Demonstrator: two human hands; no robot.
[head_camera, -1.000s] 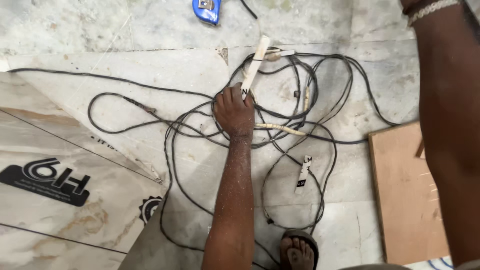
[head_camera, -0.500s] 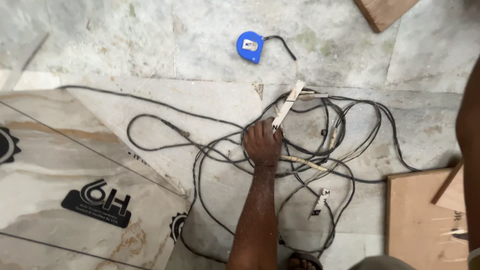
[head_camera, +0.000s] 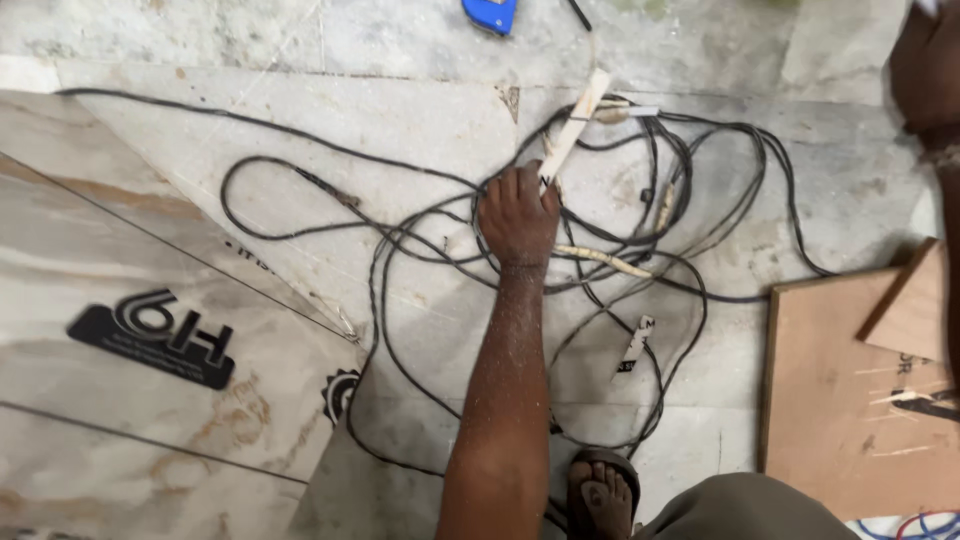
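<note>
Head view: the left hand (head_camera: 517, 215) is seen pressed down, fingers closed on the tangled black cable (head_camera: 400, 240) beside a pale wooden strip (head_camera: 573, 130); the right hand (head_camera: 925, 70) is cropped, its grip cannot be told; the cable looks light, limp, snag-prone, best gathered by its loops; smooth marble floor (head_camera: 300, 130) lies beneath.

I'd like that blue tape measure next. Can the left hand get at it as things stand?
Probably yes. The left hand rests on the black cable, and only bare floor lies between it and the tape measure, though a farther stretch is needed.

Tangled black cable (head_camera: 420, 225) on marble floor
</note>
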